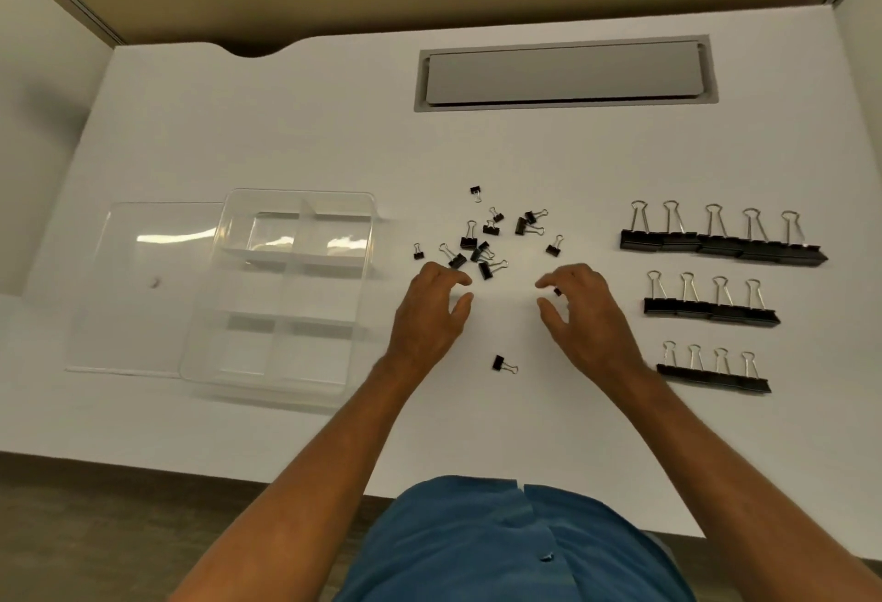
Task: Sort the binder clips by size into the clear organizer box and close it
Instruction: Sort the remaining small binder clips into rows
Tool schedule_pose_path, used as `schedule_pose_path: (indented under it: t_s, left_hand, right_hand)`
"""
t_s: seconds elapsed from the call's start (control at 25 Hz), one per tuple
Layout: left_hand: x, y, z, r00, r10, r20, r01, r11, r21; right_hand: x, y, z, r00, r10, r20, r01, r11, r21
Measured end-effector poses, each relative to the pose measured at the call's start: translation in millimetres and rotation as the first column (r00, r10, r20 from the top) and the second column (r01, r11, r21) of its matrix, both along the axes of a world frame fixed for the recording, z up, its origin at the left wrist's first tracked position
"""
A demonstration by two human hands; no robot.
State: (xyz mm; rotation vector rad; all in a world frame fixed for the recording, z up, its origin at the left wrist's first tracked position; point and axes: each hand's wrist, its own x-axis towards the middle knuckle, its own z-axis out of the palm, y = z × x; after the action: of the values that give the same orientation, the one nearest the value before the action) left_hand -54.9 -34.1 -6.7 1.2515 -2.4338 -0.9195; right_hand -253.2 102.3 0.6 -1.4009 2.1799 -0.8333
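The clear organizer box (286, 296) stands open at the left of the white desk, its compartments bare, with its clear lid (143, 286) lying flat beside it. A loose pile of small black binder clips (487, 243) lies mid-desk. My left hand (429, 310) hovers at the pile's near edge with its fingers loosely curled and nothing in them. My right hand (582, 310) is curled over a small binder clip (557, 291) that shows between its fingers and thumb. One small clip (505, 364) lies alone nearer to me.
Three rows of bigger clips are lined up on the right: large (720, 241), medium (711, 308), smaller (713, 375). A grey cable hatch (563, 74) is set into the desk at the back. The desk's front edge is close to my body.
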Motion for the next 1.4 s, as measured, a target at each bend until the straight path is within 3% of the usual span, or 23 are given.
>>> schedule_pose_path:
  t_s: [0.12,0.32,0.52,0.72,0.92,1.16,1.4]
  left_hand:
    - [-4,-28,2,1.0,0.009,0.014,-0.01,1.0,0.022]
    - [-25,-70,-2,0.999,-0.009,0.041,0.006,0.998,0.056]
    - [-42,-83,-10,0.984,-0.142,0.105,0.139,0.99,0.032]
    - [-50,-86,-11,0.968,-0.17,0.183,0.171,0.985,0.006]
    - [-50,-88,-11,0.962,-0.198,0.188,0.211,0.976,-0.054]
    - [-49,-86,-1,0.961,-0.2,0.192,0.211,0.977,-0.04]
    - [-32,-18,19,0.985,-0.167,0.033,0.169,0.985,-0.036]
  right_hand:
    - [7,-41,0,0.997,-0.027,0.079,0.028,1.0,-0.012]
    - [8,-96,-2,0.999,0.045,0.011,-0.045,0.999,0.007]
    - [2,-113,-8,0.995,0.099,-0.032,-0.092,0.981,0.172]
    - [1,-112,-9,0.999,0.04,-0.019,-0.037,0.992,0.123]
    - [0,-86,2,0.973,-0.177,0.147,0.181,0.983,-0.01]
    - [17,-16,10,0.967,-0.197,0.159,0.184,0.979,0.092]
    - [30,90,12,0.934,-0.294,0.203,0.263,0.951,0.165]
